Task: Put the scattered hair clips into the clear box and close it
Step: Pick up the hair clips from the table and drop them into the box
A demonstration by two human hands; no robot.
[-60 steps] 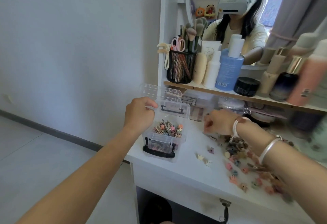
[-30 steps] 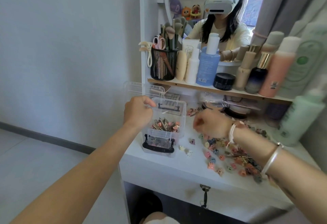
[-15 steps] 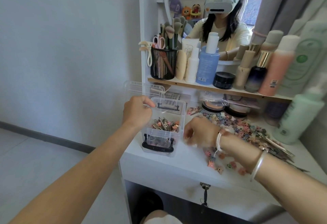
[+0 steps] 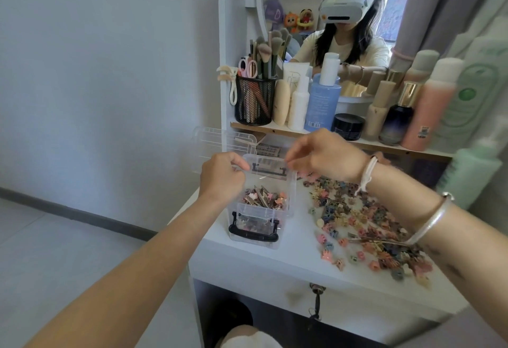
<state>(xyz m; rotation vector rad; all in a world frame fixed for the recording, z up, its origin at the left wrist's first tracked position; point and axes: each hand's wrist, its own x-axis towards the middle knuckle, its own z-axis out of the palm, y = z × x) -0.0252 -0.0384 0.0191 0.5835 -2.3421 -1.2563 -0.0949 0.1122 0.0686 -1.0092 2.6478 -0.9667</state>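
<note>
**Box partly filled, many clips left outside**

The clear box (image 4: 261, 204) stood open at the left front corner of the white table (image 4: 288, 265), with its black handle toward me. Inside it lay a layer of hair clips (image 4: 264, 199), about half the depth, as far as I could judge. Its lid (image 4: 222, 141) lay behind it, apart from the box.

My left hand (image 4: 221, 176) was curled around the left back corner of the box, with the fingers closed on the rim, to keep it steady. My right hand (image 4: 323, 156) hung above the back edge of the box, with the fingertips pinched together. I could not tell if a clip was between them, because it was too small to see.

To the right of the box, a wide scatter of small clips (image 4: 365, 226) covered the table, from the shelf (image 4: 384, 144) down to the front edge.

In my judgement, less than half of the work was done. Most clips waited on the table, and the closing of the lid was not yet begun.
</note>
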